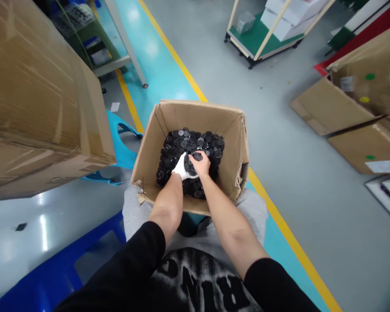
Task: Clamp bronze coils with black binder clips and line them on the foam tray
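Both hands reach into an open cardboard box (227, 169) between the knees, with many small black discs (172, 143) lying loose at its bottom. My left hand (181, 168), in a white glove, curls around several of these discs held just above the pile. Bare and close beside it, my right hand (202, 165) has thumb and fingers closed on a black disc (198, 156). Part of the gloved fingers is hidden behind the discs. Some discs in the pile look shiny or clear on top.
A large taped carton (45, 95) stands close on the left, with a light-blue stool (123, 147) beside it. At the lower left is a dark-blue plastic seat (52, 273). Ahead stands a green-decked trolley (256, 34); open cartons (338, 99) sit at the right.
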Action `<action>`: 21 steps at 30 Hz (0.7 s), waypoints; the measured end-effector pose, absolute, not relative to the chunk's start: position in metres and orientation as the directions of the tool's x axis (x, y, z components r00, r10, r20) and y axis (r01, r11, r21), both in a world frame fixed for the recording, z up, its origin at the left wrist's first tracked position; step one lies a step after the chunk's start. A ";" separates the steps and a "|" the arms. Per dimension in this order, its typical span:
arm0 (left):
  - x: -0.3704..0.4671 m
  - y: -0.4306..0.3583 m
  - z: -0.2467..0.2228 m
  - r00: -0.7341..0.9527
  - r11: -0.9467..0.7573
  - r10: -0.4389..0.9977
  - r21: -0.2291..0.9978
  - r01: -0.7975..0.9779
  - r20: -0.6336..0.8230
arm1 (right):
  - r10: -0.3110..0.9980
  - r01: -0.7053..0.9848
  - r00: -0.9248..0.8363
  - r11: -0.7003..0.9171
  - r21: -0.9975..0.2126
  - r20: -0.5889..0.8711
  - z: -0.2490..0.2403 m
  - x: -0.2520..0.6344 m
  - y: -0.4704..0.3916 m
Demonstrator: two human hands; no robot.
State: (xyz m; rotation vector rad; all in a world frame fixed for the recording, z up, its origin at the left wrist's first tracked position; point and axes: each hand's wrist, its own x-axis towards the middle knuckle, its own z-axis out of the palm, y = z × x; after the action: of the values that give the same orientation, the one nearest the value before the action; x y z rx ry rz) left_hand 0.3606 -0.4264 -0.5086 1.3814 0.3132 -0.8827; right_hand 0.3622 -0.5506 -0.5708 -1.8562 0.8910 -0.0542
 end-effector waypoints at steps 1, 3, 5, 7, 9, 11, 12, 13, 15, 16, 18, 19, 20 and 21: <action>0.376 -0.435 -0.509 0.635 -0.014 -0.381 0.690 0.723 -0.672 | -0.610 -0.499 0.745 -0.238 -0.833 -0.271 -0.560 0.366 -0.550; 0.404 -0.451 -0.508 0.594 0.078 -0.437 0.630 0.773 -0.675 | -0.627 -0.403 0.768 -0.317 -0.859 -0.129 -0.540 0.372 -0.550; 0.426 -0.461 -0.504 0.575 0.166 -0.490 0.577 0.800 -0.655 | -0.633 -0.312 0.775 -0.380 -0.871 -0.002 -0.522 0.375 -0.551; 0.437 -0.465 -0.498 0.581 0.250 -0.532 0.542 0.802 -0.616 | -0.634 -0.225 0.765 -0.426 -0.876 0.112 -0.507 0.375 -0.553; 0.437 -0.467 -0.490 0.605 0.325 -0.554 0.520 0.790 -0.572 | -0.641 -0.147 0.738 -0.456 -0.878 0.209 -0.496 0.372 -0.554; 0.431 -0.467 -0.484 0.628 0.387 -0.562 0.500 0.775 -0.539 | -0.656 -0.089 0.701 -0.471 -0.878 0.281 -0.490 0.368 -0.554; 0.427 -0.468 -0.482 0.637 0.413 -0.561 0.488 0.769 -0.529 | -0.664 -0.069 0.682 -0.475 -0.877 0.306 -0.489 0.366 -0.554; 0.423 -0.470 -0.481 0.644 0.437 -0.559 0.475 0.764 -0.522 | -0.673 -0.055 0.665 -0.476 -0.878 0.324 -0.488 0.364 -0.554; 0.416 -0.473 -0.479 0.656 0.476 -0.553 0.451 0.755 -0.514 | -0.685 -0.033 0.639 -0.478 -0.878 0.349 -0.488 0.362 -0.554; 0.414 -0.474 -0.479 0.662 0.494 -0.548 0.441 0.750 -0.511 | -0.686 -0.023 0.632 -0.481 -0.877 0.360 -0.487 0.361 -0.554; 0.410 -0.475 -0.475 0.674 0.524 -0.536 0.426 0.738 -0.509 | -0.676 0.003 0.628 -0.492 -0.870 0.385 -0.483 0.359 -0.555; 0.407 -0.474 -0.471 0.681 0.538 -0.526 0.420 0.731 -0.510 | -0.666 0.018 0.630 -0.502 -0.865 0.399 -0.479 0.358 -0.555; 0.405 -0.473 -0.466 0.688 0.553 -0.513 0.415 0.722 -0.514 | -0.656 0.032 0.631 -0.512 -0.858 0.415 -0.473 0.356 -0.555; 0.401 -0.471 -0.458 0.694 0.567 -0.500 0.410 0.715 -0.519 | -0.645 0.043 0.632 -0.524 -0.851 0.429 -0.465 0.354 -0.554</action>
State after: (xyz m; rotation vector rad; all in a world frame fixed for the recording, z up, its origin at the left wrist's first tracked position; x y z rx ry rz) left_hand 0.4015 -0.4709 -0.4584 0.6419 0.3667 -0.7324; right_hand 0.3537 -0.5542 -0.4646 -1.9401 0.4744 -0.9486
